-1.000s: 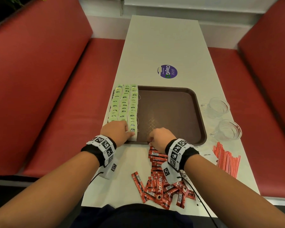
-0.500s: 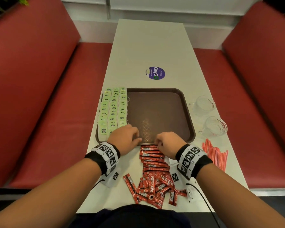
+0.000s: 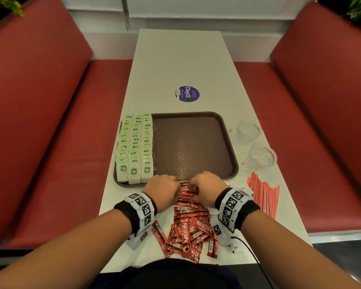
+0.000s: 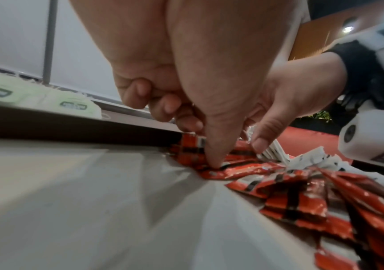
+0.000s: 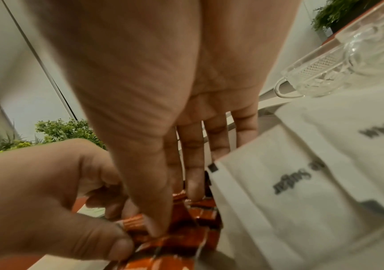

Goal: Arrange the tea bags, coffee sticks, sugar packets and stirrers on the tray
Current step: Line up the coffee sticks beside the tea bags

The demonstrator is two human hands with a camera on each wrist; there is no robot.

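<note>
Right, we've both hands (image 3: 182,189) pinching the coffee sticks (image 3: 186,195) between them, long axes hand-to-hand; tray (image 3: 227,130) lies just ahead, equidistant.

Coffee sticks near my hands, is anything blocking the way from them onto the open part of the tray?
Nothing visible does. The coffee sticks lie against the tray near rim; its brown floor beyond is bare, and the tea bags fill only its left side.

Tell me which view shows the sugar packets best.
The right wrist view: the sugar packets fill its right half, printing partly legible. The head view shows only white slivers beside the right hand; the left wrist view shows their edges behind the coffee sticks.
</note>
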